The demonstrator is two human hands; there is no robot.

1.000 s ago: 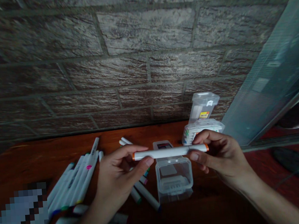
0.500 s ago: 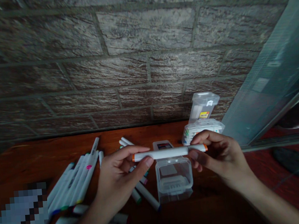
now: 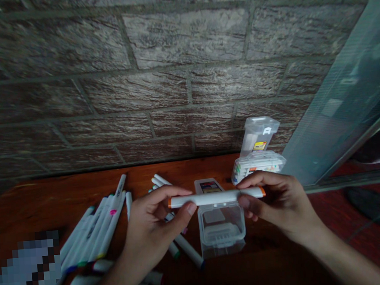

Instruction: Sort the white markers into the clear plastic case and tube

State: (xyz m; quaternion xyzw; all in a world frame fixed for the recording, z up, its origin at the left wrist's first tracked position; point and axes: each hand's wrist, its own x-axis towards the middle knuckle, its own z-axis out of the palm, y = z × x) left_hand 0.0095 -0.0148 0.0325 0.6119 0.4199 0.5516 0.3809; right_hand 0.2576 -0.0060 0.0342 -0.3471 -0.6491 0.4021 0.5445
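A white marker with orange ends (image 3: 217,197) lies level between my two hands. My left hand (image 3: 159,215) pinches it near its left end, thumb below and fingers above. My right hand (image 3: 273,201) pinches it toward the right end in the same way. Below and behind the marker stands a clear plastic case (image 3: 222,227), its lid tipped back toward the wall and its inside visible. Loose white markers (image 3: 188,250) with coloured ends lie beside my left hand, partly hidden by it.
A row of white markers (image 3: 101,228) lies on the wooden table (image 3: 62,187) at left. At the back right, a clear box of markers (image 3: 259,165) sits before a tall clear container (image 3: 258,135). A brick wall (image 3: 185,85) rises behind, with a glass panel (image 3: 334,100) at right.
The marker has come slightly lower and sits more level. My right hand's fingers have shifted a little down along with it; the left hand barely moves.
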